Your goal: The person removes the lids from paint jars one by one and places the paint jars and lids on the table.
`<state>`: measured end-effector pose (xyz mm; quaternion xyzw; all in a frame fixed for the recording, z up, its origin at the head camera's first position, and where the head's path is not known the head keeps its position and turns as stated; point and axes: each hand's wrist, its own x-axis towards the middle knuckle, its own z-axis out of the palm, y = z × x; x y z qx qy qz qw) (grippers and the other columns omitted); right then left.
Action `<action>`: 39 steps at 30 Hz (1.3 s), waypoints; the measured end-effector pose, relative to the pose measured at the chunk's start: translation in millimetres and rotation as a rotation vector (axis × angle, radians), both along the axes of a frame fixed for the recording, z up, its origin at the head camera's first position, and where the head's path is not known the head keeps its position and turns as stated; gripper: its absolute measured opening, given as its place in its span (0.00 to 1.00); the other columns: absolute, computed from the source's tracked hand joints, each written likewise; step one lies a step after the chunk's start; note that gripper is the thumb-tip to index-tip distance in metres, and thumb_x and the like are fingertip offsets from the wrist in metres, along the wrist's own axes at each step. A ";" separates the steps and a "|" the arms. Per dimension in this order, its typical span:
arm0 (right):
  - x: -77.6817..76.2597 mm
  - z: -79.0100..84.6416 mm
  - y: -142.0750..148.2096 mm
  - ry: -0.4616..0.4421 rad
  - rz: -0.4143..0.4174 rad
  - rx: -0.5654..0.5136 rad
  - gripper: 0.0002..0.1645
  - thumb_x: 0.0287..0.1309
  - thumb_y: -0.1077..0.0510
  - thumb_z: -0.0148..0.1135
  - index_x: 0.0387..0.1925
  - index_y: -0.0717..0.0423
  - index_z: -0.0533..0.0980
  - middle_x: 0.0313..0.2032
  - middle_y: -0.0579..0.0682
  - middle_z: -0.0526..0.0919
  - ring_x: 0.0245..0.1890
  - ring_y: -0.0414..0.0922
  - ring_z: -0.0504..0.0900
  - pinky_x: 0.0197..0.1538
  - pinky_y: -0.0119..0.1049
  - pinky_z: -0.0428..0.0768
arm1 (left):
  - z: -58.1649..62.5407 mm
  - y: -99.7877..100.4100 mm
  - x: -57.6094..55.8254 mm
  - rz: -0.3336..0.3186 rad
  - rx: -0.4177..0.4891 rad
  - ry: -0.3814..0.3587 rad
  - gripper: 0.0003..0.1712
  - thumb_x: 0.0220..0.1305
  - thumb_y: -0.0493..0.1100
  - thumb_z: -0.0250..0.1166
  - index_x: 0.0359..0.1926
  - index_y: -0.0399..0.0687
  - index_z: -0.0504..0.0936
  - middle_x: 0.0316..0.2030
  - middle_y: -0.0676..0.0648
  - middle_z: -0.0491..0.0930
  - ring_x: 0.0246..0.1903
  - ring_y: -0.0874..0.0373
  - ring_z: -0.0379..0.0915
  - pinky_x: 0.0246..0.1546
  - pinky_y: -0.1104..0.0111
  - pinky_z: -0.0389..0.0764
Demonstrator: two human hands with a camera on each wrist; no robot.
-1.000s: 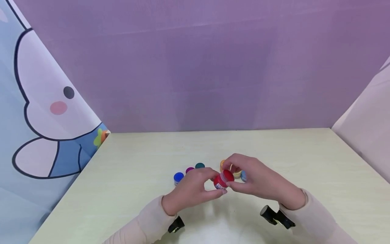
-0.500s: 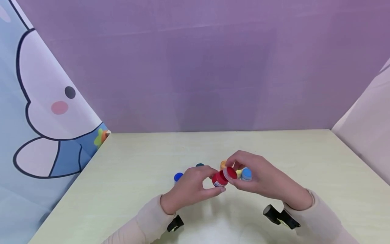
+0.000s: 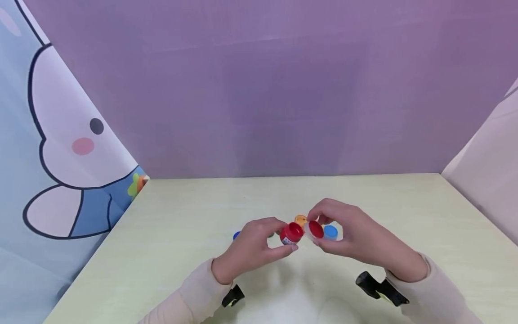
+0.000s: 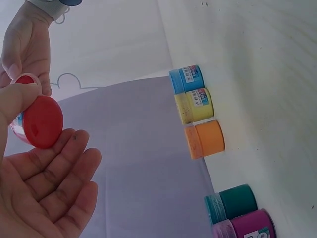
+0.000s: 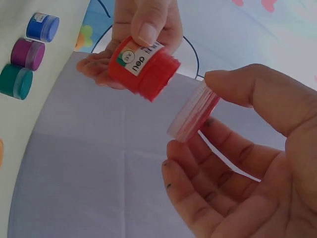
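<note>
Head view has both hands raised over the pale tabletop (image 3: 194,207), just beside each other. The left hand (image 3: 252,245) pinches a red paint jar (image 3: 291,234) between thumb and fingers; the jar is tilted, its uncovered mouth turned toward the other hand. The right hand (image 3: 350,231) pinches the lid (image 3: 316,229), red with a clear rim, by its edge. From the right wrist, a narrow gap shows between lid and jar, so the two are apart.

Behind the hands, more capped jars stand on the tabletop. The left wrist view shows a light blue jar (image 4: 187,79), a yellow jar (image 4: 194,106) and an orange jar (image 4: 204,139) in one close row, with a green jar (image 4: 231,204) and a purple jar (image 4: 247,227) side by side farther along; the right wrist view adds a dark blue jar (image 5: 43,27) near the purple one
</note>
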<state>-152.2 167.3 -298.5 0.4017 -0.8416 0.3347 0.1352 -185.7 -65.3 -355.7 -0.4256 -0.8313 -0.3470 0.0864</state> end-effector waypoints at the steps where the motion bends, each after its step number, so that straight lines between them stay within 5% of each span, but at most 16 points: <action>1: 0.4 0.0 1.1 0.013 -0.008 0.002 0.21 0.44 0.61 0.68 0.39 0.42 0.71 0.35 0.34 0.73 0.34 0.34 0.73 0.37 0.32 0.77 | -0.3 0.1 0.1 0.003 0.002 0.003 0.17 0.53 0.55 0.66 0.41 0.52 0.79 0.33 0.60 0.77 0.32 0.70 0.68 0.29 0.77 0.72; 13: -1.0 -8.2 16.4 -0.112 -0.111 0.097 0.17 0.45 0.59 0.68 0.36 0.45 0.71 0.32 0.35 0.73 0.30 0.35 0.73 0.33 0.32 0.76 | 0.1 1.0 -3.6 0.043 0.009 0.032 0.18 0.54 0.56 0.64 0.40 0.52 0.79 0.34 0.60 0.77 0.32 0.69 0.68 0.33 0.74 0.73; 29: -15.7 -46.2 11.3 -0.339 -0.055 0.308 0.15 0.44 0.58 0.68 0.31 0.48 0.69 0.26 0.37 0.70 0.29 0.41 0.71 0.32 0.33 0.74 | 6.1 0.9 -4.5 0.074 0.028 0.006 0.17 0.51 0.53 0.67 0.41 0.52 0.79 0.36 0.59 0.77 0.33 0.67 0.69 0.34 0.74 0.74; 39: -17.4 -70.4 3.2 -0.479 -0.034 0.345 0.15 0.42 0.57 0.70 0.28 0.48 0.69 0.24 0.37 0.70 0.27 0.39 0.70 0.31 0.32 0.74 | 6.2 0.7 -5.8 0.073 0.012 -0.014 0.18 0.51 0.53 0.68 0.41 0.51 0.79 0.36 0.58 0.78 0.34 0.66 0.71 0.33 0.69 0.76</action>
